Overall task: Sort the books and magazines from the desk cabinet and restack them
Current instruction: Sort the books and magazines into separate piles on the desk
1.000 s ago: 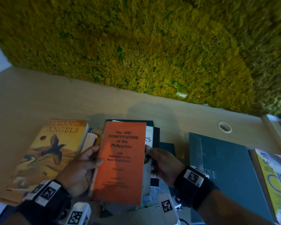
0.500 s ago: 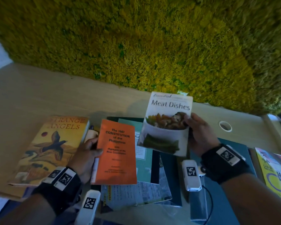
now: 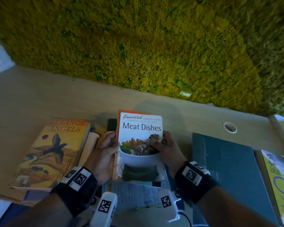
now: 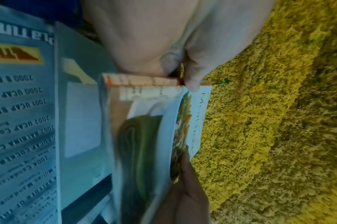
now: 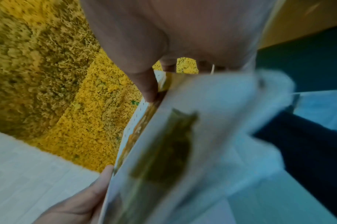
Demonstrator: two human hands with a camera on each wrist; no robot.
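A white "Meat Dishes" cookbook (image 3: 141,128) lies on top of the orange Constitution booklet (image 3: 120,112), whose edge shows behind it. My left hand (image 3: 105,149) grips the pair along the left side, thumb on the cover. My right hand (image 3: 164,148) pinches the cookbook's right edge. In the left wrist view the orange booklet (image 4: 144,80) sits under the white cookbook (image 4: 194,118). The right wrist view shows the blurred cookbook cover (image 5: 183,144). Below the hands lies a pile of papers and thin books (image 3: 134,194).
A "Strange Angels" book (image 3: 51,149) lies on the wooden desk (image 3: 39,95) at left. A dark teal book (image 3: 228,164) lies at right, a yellow magazine (image 3: 280,181) beyond it. A moss wall (image 3: 138,38) backs the desk; a cable hole (image 3: 230,127) is at right.
My right hand pulled the Meat Dishes cookbook out from the pile, lifted it, then brought it left onto the orange booklet held in my left hand.
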